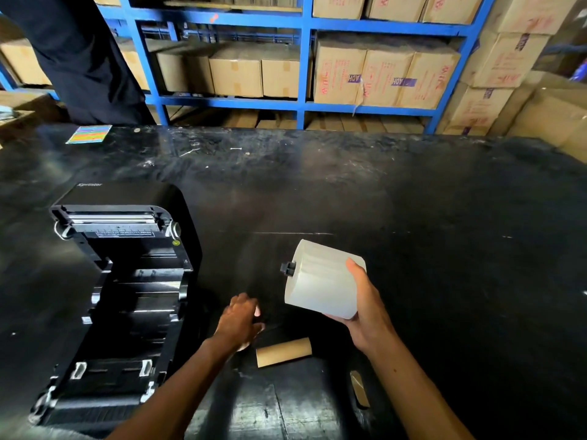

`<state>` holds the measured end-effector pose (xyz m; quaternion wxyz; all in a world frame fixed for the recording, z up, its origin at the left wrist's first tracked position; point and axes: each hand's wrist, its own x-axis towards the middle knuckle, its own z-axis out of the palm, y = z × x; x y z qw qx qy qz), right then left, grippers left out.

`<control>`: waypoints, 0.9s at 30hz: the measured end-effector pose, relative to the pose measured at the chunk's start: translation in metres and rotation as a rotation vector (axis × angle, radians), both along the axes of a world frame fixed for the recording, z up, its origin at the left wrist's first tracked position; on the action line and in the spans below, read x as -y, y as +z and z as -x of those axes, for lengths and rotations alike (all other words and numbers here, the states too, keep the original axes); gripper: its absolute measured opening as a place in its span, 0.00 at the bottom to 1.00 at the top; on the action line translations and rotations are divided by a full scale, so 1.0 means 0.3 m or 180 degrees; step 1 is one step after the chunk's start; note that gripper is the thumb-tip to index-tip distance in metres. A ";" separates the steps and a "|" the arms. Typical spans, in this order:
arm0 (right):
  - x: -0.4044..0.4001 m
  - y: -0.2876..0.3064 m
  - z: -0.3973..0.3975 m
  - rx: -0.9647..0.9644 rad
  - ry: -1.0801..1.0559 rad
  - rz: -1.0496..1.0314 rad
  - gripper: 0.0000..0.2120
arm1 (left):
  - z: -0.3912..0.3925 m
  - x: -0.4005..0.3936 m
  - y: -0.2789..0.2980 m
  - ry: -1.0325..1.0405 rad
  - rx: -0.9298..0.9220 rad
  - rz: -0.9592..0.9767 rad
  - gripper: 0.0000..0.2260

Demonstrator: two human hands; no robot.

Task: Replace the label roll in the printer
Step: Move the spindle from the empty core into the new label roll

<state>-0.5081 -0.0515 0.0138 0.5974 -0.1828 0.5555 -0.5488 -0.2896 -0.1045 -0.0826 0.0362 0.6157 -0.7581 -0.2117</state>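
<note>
New label roll, white, held off the table in the right hand, fingers wrapped round its far end; black spindle pokes out its left face. Left hand low over the table, fingers loosely curled, blurred, cannot tell if it holds anything. Empty cardboard core lies just beside it. Printer stands open, bay bare. Looks like the loading step: next, seat spindle ends level in the bay.

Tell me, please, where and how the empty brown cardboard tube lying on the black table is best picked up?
Grip the empty brown cardboard tube across its round middle, coming from above. It lies on its side, apart from everything else, near the left hand, so a pinch across its width should lift it easily.
</note>
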 end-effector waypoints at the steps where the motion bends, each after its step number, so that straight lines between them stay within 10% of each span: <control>1: -0.004 0.000 -0.001 0.0008 -0.0015 -0.0008 0.14 | -0.004 0.006 -0.006 -0.0027 0.0028 -0.0025 0.14; 22: -0.083 0.044 -0.046 0.0084 0.0065 0.0052 0.12 | -0.036 -0.052 -0.006 0.0306 0.0096 -0.0197 0.20; 27: -0.103 0.045 -0.038 0.0061 0.0106 0.0098 0.10 | -0.046 -0.053 0.015 0.1321 -0.1173 -0.0243 0.12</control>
